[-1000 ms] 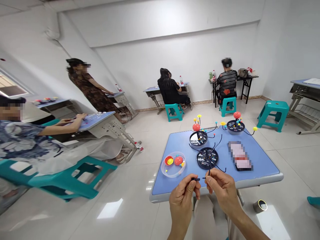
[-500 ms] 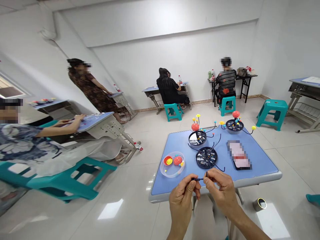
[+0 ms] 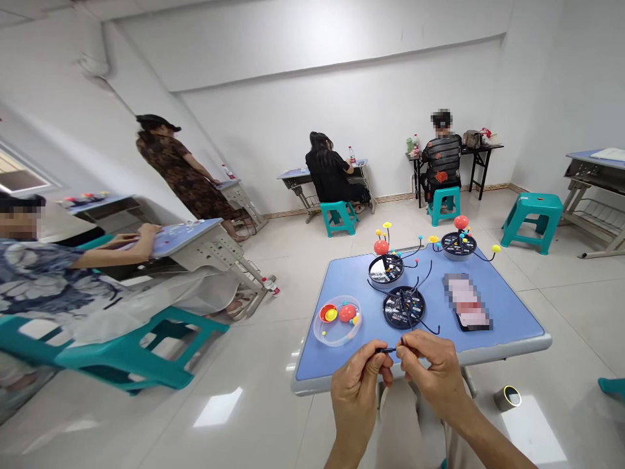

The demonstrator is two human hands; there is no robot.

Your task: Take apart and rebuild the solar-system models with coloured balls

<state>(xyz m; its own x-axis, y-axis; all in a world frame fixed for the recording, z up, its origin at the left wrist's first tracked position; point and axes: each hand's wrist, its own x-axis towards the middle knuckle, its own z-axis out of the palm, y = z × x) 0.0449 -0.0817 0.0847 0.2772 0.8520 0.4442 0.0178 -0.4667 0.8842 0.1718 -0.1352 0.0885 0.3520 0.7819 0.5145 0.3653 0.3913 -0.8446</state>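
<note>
Between my two hands, just over the desk's front edge, is a small thin black rod-like part (image 3: 388,350). My left hand (image 3: 359,384) pinches its left end and my right hand (image 3: 432,365) pinches its right end; the fingertips hide much of it. Beyond them lies a round black base (image 3: 403,307) with curved black arms and no balls on them. To its left, a clear round tub (image 3: 336,339) holds red and yellow half shells, a red ball (image 3: 347,313) and several small coloured balls. Two planet models with coloured balls, one nearer (image 3: 385,268) and one farther right (image 3: 458,244), stand behind.
A phone (image 3: 469,303) lies at the right of the blue desk (image 3: 517,319). A dark cylinder (image 3: 508,398) stands on the floor at right. A green stool (image 3: 532,218) is beyond the desk. Several people are at other desks, one seated close by at left (image 3: 53,280).
My hands stay almost in place, with the black part still pinched between them. The right fingers have shifted very slightly. The standing person at left has moved their head a little.
</note>
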